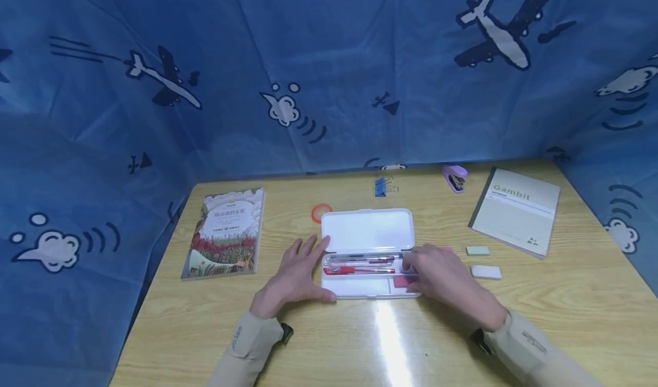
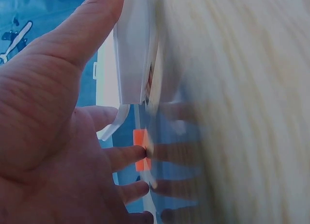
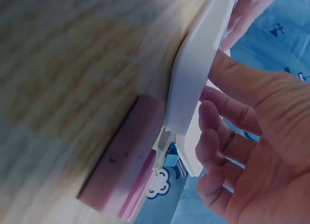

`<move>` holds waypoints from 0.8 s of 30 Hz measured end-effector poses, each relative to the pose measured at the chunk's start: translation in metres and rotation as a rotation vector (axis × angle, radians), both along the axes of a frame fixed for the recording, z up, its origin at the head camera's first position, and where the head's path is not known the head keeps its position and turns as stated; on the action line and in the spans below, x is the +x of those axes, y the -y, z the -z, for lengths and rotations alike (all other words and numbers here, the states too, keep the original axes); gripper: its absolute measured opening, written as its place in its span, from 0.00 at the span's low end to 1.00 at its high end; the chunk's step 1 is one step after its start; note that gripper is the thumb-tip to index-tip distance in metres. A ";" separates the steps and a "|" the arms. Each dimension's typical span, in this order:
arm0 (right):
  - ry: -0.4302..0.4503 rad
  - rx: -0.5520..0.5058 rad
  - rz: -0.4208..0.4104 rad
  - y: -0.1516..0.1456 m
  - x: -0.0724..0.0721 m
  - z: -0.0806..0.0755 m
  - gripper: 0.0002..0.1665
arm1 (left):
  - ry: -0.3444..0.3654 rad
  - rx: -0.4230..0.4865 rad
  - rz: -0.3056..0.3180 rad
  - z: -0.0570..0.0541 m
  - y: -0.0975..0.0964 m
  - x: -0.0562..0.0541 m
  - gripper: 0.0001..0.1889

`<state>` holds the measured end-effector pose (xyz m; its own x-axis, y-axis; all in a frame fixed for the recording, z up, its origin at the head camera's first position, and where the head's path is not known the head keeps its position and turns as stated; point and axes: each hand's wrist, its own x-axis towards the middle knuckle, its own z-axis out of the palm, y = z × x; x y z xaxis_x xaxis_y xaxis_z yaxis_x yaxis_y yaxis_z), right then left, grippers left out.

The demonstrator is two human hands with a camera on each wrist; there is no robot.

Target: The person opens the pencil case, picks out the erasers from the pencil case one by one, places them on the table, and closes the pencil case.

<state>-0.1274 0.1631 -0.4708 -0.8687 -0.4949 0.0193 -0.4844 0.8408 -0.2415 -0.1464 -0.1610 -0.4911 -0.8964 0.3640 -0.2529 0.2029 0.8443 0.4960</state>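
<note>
A white pencil case lies with its lid raised. Inside are several pens, among them a red pen, and a pink block in the lower right compartment. My left hand is spread along the case's left side, thumb by the front corner and a finger by the lid. My right hand reaches over the right end with bent fingers. In the right wrist view its thumb and index tips go behind the case wall, so whether they pinch anything is hidden.
A pink block sits just right of the case. Farther right lie a green eraser, a white eraser and a notebook. Behind are orange tape, a blue binder clip and a purple stapler; a book lies left.
</note>
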 end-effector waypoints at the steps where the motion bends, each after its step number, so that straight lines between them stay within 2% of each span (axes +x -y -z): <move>1: -0.005 0.010 -0.006 0.000 -0.001 0.001 0.21 | 0.001 -0.001 0.000 -0.001 0.000 0.000 0.68; 11: -0.009 0.016 -0.054 0.006 -0.005 0.003 0.20 | 0.001 0.010 0.000 -0.001 0.000 0.001 0.69; 19: -0.140 -0.011 -0.123 -0.002 0.000 0.006 0.13 | 0.003 0.022 0.004 -0.001 0.000 0.001 0.69; 24: -0.184 -0.066 -0.123 -0.005 0.002 0.010 0.06 | 0.003 0.020 0.005 0.000 0.000 0.001 0.68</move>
